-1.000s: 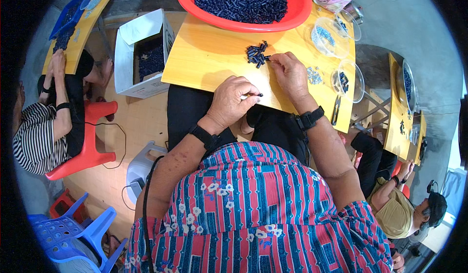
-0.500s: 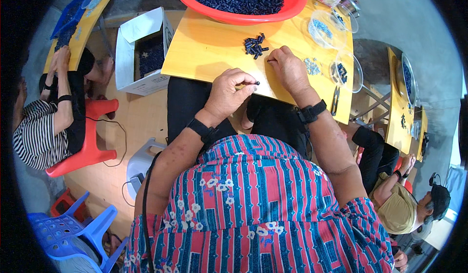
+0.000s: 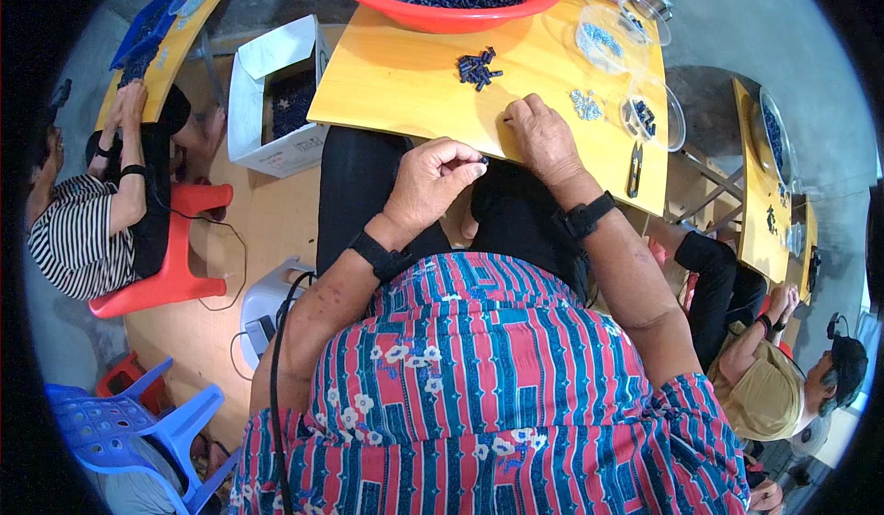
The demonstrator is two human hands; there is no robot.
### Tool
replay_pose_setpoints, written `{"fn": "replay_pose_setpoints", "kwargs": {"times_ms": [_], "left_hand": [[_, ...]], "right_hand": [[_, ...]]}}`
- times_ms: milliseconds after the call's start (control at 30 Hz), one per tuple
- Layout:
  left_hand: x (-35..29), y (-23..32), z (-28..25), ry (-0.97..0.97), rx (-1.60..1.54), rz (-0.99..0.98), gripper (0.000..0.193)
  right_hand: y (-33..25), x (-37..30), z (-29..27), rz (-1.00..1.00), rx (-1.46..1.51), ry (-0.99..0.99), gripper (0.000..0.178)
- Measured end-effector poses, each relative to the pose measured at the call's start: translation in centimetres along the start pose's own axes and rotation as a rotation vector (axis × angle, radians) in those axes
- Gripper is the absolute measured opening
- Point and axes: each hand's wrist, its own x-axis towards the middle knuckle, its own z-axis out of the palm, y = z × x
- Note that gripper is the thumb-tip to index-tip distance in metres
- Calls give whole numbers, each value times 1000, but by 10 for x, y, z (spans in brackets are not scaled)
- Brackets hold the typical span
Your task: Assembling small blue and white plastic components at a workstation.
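Note:
Just off the near table edge, my left hand [image 3: 431, 185] pinches a small black tube-shaped piece [image 3: 484, 160] between thumb and forefinger. My right hand [image 3: 545, 139] rests over the table edge with its fingers pinched together. Only a dark speck shows at those fingertips, too small to name. Beyond both hands lies a small pile of dark tube-shaped pieces [image 3: 477, 73] on the yellow table [image 3: 387, 78]. To the right of my right hand, a scatter of small clear bits [image 3: 586, 104] lies on the tabletop.
A red basin [image 3: 451, 20] of dark pieces stands at the far edge. Clear tubs [image 3: 680, 128] and snips [image 3: 635, 169] are on the right side. An open white carton [image 3: 276, 50] stands left of the table. Other people sit at tables on both sides.
My right hand has drawn back from the pile toward the near edge and my left hand. My left hand keeps its pinch on the black piece. The view has shifted slightly.

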Motion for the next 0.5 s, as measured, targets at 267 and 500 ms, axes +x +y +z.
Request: {"fn": "replay_pose_setpoints", "kwargs": {"times_ms": [267, 500], "left_hand": [[2, -6, 2, -15, 30, -13, 11], [-2, -4, -1, -26, -12, -10, 8]], "right_hand": [[3, 3, -3, -76, 45, 99, 16], [1, -5, -9, 43, 214, 144, 16]]}}
